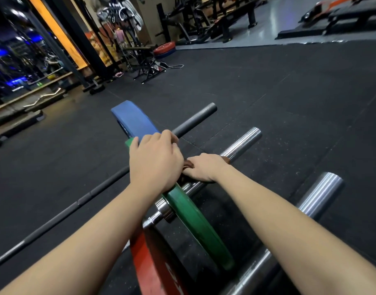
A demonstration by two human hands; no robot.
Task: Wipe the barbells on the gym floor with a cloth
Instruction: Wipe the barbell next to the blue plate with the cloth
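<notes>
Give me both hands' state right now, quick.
Left hand: fingers curled over the top rim of the green plate, gripping it.
Right hand: closed around a brown cloth on the chrome barbell sleeve.

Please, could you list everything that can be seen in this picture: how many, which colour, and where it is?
dark barbell: one, black-grey, farthest of three on the floor
middle barbell: one, chrome, beside it
nearest barbell: one, chrome, lower right
blue plate: one, on the dark barbell
green plate: one, on the middle barbell
red plate: one, bottom edge
cloth: one, brown, on the middle barbell's sleeve
floor: black rubber mats
stacked plates: red over blue, far background
curl bar: one, silver, far left
left hand: grips the green plate's top
right hand: holds the cloth on the sleeve
</notes>
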